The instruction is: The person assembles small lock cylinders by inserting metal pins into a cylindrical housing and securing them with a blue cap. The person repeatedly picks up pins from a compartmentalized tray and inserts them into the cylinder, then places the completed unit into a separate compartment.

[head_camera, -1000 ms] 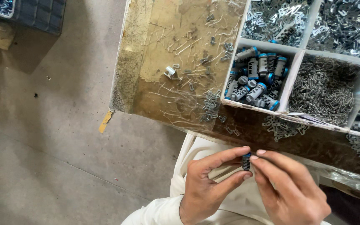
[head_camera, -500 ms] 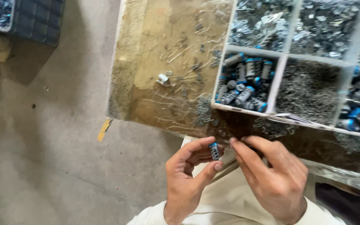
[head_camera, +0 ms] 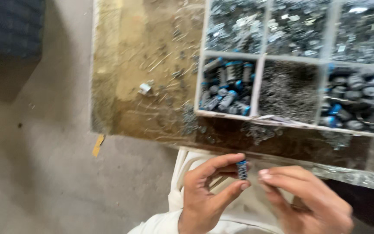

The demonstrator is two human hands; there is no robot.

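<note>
Both hands are bare: no gloves, rings or watch show on the left hand (head_camera: pixel 204 197) or the right hand (head_camera: pixel 310 201). The nails are short and plain. A cream-white sleeve (head_camera: pixel 161 223) covers the left forearm up to the wrist, and loose folded cloth of the same pale colour lies below the hands.

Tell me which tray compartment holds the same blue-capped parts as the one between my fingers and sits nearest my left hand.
The lower-left compartment, directly above the left hand; the other one with blue-capped parts is far right.
</note>
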